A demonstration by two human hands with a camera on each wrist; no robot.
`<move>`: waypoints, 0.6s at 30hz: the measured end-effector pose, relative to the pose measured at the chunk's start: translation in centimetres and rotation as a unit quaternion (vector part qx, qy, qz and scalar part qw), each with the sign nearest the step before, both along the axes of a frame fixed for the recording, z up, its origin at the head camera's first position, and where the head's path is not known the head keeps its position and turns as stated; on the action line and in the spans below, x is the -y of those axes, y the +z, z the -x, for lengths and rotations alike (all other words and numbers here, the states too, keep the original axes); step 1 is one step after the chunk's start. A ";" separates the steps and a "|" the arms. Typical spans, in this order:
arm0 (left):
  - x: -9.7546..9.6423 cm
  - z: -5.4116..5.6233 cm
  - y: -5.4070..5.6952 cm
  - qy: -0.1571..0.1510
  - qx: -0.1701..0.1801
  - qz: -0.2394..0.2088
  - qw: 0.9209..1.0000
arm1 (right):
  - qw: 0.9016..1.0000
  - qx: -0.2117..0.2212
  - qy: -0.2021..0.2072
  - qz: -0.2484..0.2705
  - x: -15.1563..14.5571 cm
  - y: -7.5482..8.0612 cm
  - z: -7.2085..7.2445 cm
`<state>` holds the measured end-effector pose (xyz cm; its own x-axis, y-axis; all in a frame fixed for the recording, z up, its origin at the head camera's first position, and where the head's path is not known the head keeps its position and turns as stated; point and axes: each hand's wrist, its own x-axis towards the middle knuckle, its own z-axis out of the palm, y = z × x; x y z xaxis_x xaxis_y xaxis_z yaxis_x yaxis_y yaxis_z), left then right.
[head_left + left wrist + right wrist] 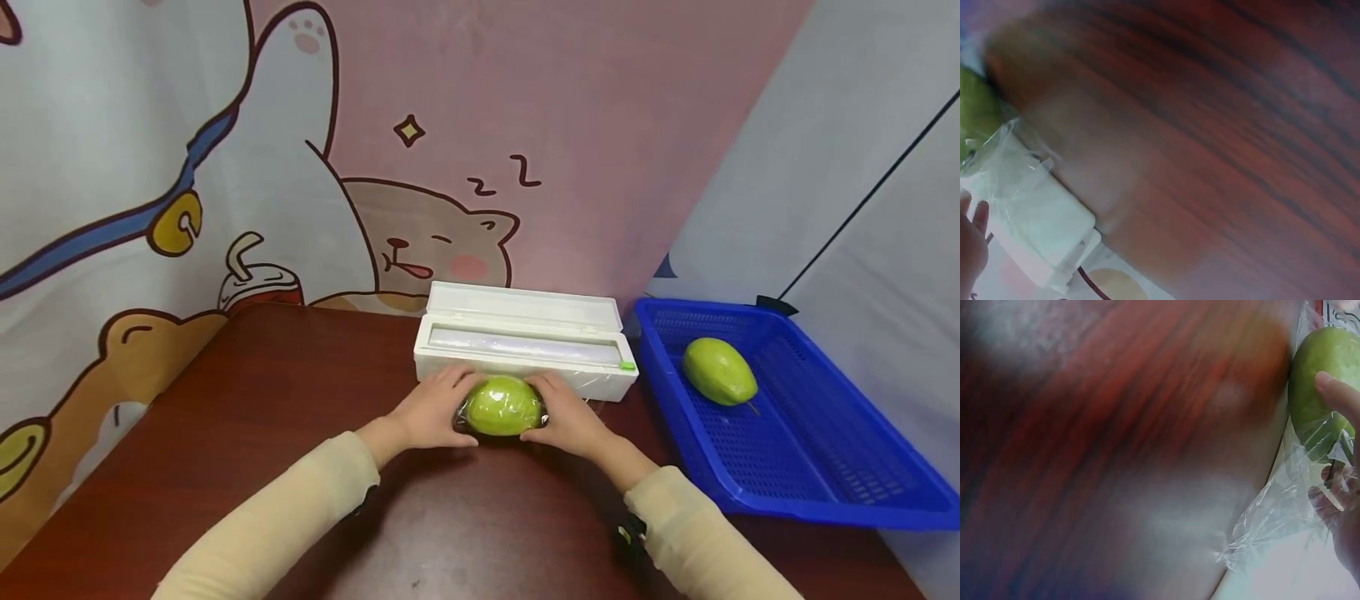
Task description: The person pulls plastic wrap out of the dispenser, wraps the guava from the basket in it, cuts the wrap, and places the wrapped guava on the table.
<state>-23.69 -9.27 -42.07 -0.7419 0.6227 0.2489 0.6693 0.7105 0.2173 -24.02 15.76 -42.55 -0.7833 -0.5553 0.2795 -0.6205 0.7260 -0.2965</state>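
Observation:
A green mango (502, 406) wrapped in shiny clear plastic film is held between both hands in the middle of the head view. My left hand (435, 410) grips its left end, thumb toward me and fingers on the far side. At the opposite end my right hand (572, 419) holds it the same way. In the right wrist view the thumb (1337, 395) lies against the mango, and loose film (1266, 512) trails below it. The left wrist view shows film (1013, 165) bunched beside the mango (975, 112), with only part of the left hand (971, 244) showing.
Right behind the hands stands a white cling-film box (525, 375), lid (517, 304) raised, with a film roll (517, 343) and green slider (627, 365). A blue basket (720, 492) to the right holds another green mango (718, 371). A patterned curtain (570, 125) backs the brown table (300, 392).

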 end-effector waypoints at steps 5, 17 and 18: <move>-0.6 0.3 -1.0 -0.021 0.016 -0.022 0.999 | 0.999 -0.036 0.020 -0.028 -0.2 0.1 0.0; -1.2 0.9 -1.7 -0.005 0.029 -0.078 0.996 | 0.986 -0.154 0.043 -0.051 -0.2 -0.9 0.5; -1.2 1.0 -1.7 -0.007 0.026 -0.079 0.997 | 0.986 -0.158 0.041 -0.046 -0.3 -0.9 0.5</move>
